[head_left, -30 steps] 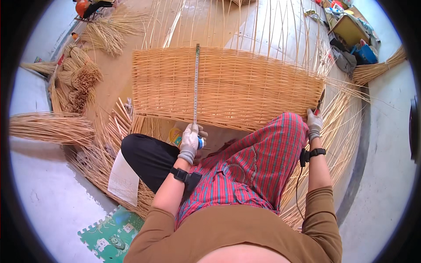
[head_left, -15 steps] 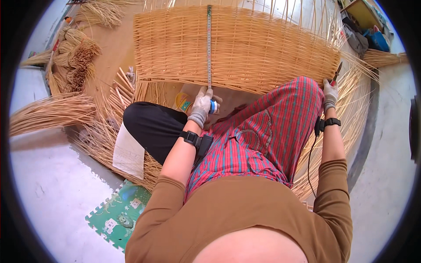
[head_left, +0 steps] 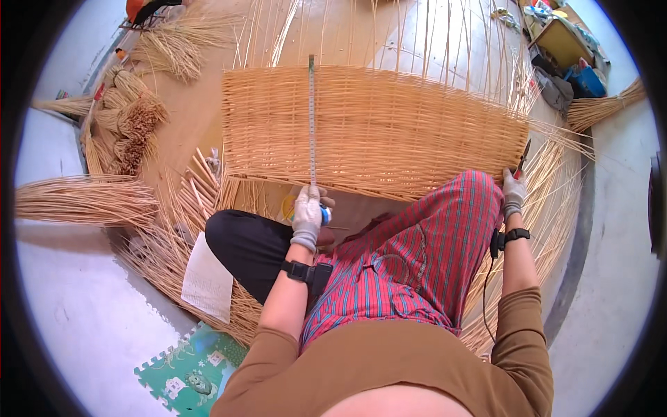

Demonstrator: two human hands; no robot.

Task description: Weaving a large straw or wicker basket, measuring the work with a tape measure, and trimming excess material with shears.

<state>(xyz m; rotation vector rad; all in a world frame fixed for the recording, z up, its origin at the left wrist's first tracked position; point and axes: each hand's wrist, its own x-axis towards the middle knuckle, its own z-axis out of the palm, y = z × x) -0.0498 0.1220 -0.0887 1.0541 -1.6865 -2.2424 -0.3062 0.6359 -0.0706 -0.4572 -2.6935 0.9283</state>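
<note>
A wide woven wicker panel (head_left: 389, 132) lies across the space in front of my knees. My left hand (head_left: 309, 212), in a pale glove, is closed around a blue tape measure (head_left: 325, 215) at the panel's near edge. The tape's blade (head_left: 312, 125) runs straight up over the weave, its tip reaching just past the far edge. At the panel's right end, my gloved right hand (head_left: 514, 187) grips a red-handled cutting tool (head_left: 518, 170) with dark jaws pointing away from me. Its fingers are partly hidden behind my knee.
Long uncut rods (head_left: 427, 42) stick out beyond the panel's far edge. Wicker bundles (head_left: 83, 200) lie at the left, and more loose rods (head_left: 556, 187) at the right. A white sack piece (head_left: 207, 278) and green foam mat (head_left: 198, 368) are near my left leg. A blue container (head_left: 587, 81) stands far right.
The panel and my hands appear lower in the picture as the view has tilted. My left hand and the tape measure have shifted left along the panel. Both hands keep their hold.
</note>
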